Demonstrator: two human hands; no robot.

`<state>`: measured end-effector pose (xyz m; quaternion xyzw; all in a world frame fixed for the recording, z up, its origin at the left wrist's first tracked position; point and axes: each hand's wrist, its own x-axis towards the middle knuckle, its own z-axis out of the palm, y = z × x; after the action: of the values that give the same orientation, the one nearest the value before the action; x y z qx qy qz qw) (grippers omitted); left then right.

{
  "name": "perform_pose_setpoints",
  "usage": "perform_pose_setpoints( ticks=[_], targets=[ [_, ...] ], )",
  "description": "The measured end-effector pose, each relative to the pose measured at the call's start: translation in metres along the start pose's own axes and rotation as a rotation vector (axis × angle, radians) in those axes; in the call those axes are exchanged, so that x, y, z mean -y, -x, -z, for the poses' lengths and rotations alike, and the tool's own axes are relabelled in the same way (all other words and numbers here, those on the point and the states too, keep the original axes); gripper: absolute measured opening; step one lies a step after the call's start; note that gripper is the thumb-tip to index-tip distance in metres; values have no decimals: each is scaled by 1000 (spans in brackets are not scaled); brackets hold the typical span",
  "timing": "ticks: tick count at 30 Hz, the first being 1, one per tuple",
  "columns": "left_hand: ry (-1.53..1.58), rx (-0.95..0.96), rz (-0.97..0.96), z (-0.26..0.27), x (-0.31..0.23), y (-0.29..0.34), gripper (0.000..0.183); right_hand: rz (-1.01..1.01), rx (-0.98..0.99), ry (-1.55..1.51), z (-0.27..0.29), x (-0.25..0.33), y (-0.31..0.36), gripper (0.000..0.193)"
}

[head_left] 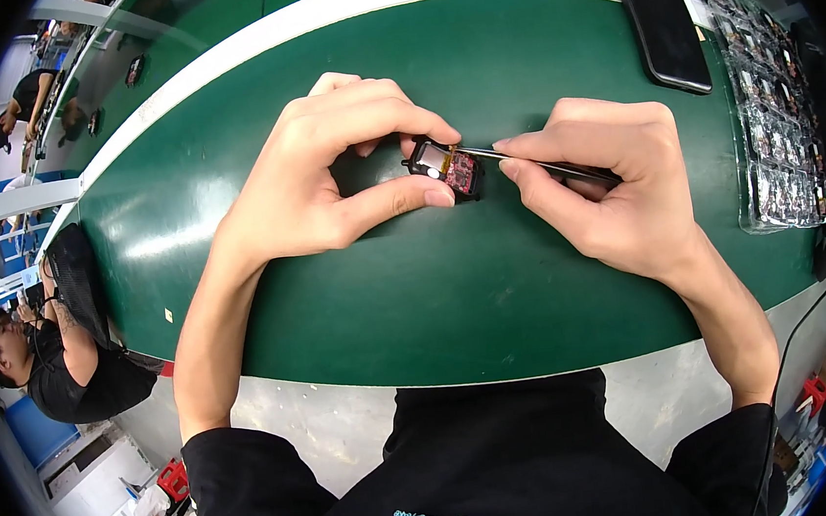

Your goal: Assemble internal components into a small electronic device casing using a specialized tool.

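Over the green table (368, 301), my left hand (326, 162) pinches a small black electronic module (446, 169) between thumb and index finger. Its open face shows a silvery-grey rectangle, a reddish circuit board and a strip of orange-brown film near the upper edge. My right hand (612, 177) grips slim metal tweezers (547, 163) like a pen. Their tip reaches the module's upper edge, beside my left index fingertip. Whether the tip pinches the film or only touches it, I cannot tell.
A black phone (662, 20) lies at the far right. Beside it stands a clear plastic tray (763, 100) with several small parts in its pockets. A white strip (314, 21) crosses the table's far side. At left sits another person (78, 356) in black; a dark cable (792, 323) hangs at right.
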<state>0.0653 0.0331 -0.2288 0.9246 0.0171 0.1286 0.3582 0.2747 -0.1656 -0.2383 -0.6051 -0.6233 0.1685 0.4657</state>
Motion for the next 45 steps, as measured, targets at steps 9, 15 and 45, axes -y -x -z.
perform_pose_setpoints(
  ticks=[9, 15, 45],
  targets=[
    [-3, 11, 2, 1, 1, -2, 47, 53, -2, 50, 0, -2, 1, 18],
    [1, 0, -3, 0, 0, -1, 47, 66, 6, 48, 2, -1, 0, 17],
    [137, 47, 60, -2, 1, 7, 54, -146, 93, 123, -12, 33, -4, 43]
  ],
)
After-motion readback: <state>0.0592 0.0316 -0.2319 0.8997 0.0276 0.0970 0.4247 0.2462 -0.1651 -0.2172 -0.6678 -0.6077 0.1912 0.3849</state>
